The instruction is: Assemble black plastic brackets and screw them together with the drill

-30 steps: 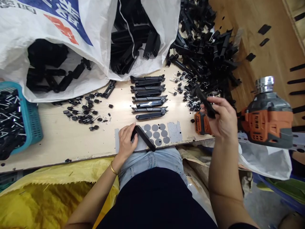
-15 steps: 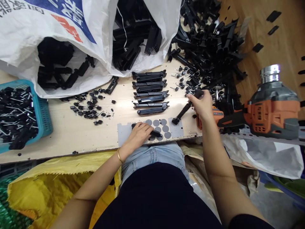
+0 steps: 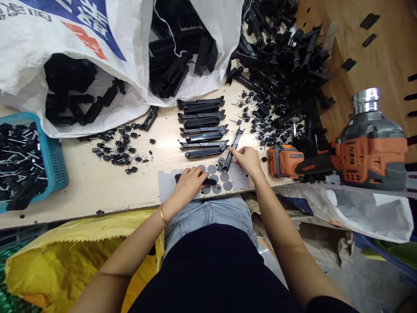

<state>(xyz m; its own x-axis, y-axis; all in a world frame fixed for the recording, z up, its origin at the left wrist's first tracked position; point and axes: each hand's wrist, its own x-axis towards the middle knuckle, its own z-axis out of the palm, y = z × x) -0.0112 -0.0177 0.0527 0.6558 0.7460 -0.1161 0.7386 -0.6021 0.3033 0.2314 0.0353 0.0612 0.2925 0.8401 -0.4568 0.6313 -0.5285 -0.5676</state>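
My left hand (image 3: pixel 190 183) lies closed over a short black plastic bar (image 3: pixel 211 181), whose two ends stick out on either side of the fingers. Under it is a grey sheet with round discs (image 3: pixel 227 186). My right hand (image 3: pixel 250 160) pinches a long black plastic channel piece (image 3: pixel 235 143) with forked ends, tilted, its lower end over the sheet's edge. Just left of that piece, several pairs of black plastic parts (image 3: pixel 203 137) lie stacked in a column across the table. The undersides of both hands are hidden.
An orange cordless power tool (image 3: pixel 368 148) stands at the right. Behind it spreads a heap of black parts (image 3: pixel 280 65) with loose black-headed pins (image 3: pixel 263 126). More pins (image 3: pixel 122 145) lie left, near a blue basket (image 3: pixel 60 161). White sacks (image 3: pixel 137 56) of black parts fill the back.
My right hand has moved left and toward me, bringing the long channel piece from near the pin pile to beside the stacked column. My left hand stays on the short bar.
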